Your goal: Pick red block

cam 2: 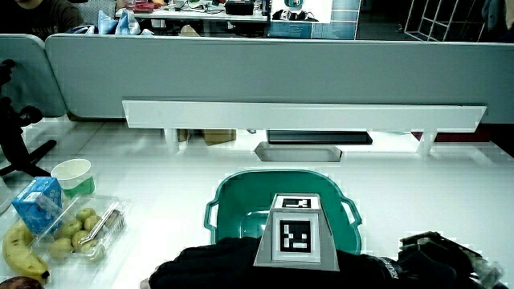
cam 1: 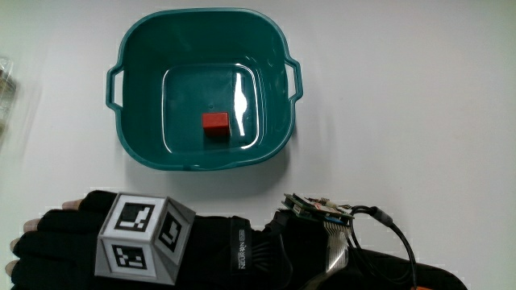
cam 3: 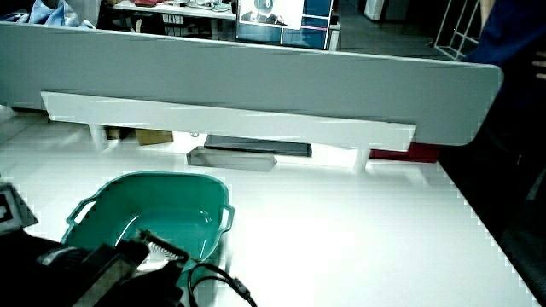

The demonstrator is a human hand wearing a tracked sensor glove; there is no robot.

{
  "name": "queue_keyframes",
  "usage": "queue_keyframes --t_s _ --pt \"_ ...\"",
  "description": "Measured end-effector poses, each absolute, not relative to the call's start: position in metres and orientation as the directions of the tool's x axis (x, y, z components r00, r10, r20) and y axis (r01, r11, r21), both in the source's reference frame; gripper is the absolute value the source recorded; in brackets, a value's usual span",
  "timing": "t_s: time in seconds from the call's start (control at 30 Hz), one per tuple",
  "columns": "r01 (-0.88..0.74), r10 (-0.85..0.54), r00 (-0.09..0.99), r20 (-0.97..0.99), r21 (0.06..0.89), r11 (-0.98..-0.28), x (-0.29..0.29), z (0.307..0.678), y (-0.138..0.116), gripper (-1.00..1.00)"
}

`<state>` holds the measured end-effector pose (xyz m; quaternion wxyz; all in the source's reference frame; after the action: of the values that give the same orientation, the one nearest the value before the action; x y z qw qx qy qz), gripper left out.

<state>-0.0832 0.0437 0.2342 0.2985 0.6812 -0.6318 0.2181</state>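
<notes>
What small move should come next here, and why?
Probably move the hand forward until it is over the teal basin, then lower it inside. The red block lies untouched on the basin's floor, while the hand rests on the table nearer to the person than the basin, holding nothing.

Black-gloved hand (cam 1: 72,242), patterned black-and-white cube (cam 1: 143,239) on its back; wrist circuit board (cam 1: 318,209), black cable (cam 1: 399,238)
</notes>
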Motion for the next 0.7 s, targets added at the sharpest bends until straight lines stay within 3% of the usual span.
queue_keyframes --t_s 0.03,0.37,0.43,0.5,0.57,0.6,0.7 --pt "-0.989 -0.751 0.142 0.645 0.118 -0.085 -0.082 0.235 0.043 0.00" --pt "-0.978 -0.711 0.200 0.674 0.182 -0.102 -0.082 0.261 0.030 0.00" --pt "-0.970 -0.739 0.240 0.630 0.177 -0.164 -0.079 0.256 0.021 0.00" --pt "-0.967 -0.693 0.247 0.677 0.218 -0.131 -0.080 0.274 0.015 0.00" --pt "-0.953 -0.704 0.302 0.643 0.216 -0.211 -0.075 0.273 0.005 0.00" --pt "-0.958 -0.660 0.287 0.694 0.220 -0.185 -0.074 0.275 0.001 0.00" --pt "-0.944 -0.651 0.329 0.684 0.240 -0.225 -0.071 0.283 -0.009 0.00"
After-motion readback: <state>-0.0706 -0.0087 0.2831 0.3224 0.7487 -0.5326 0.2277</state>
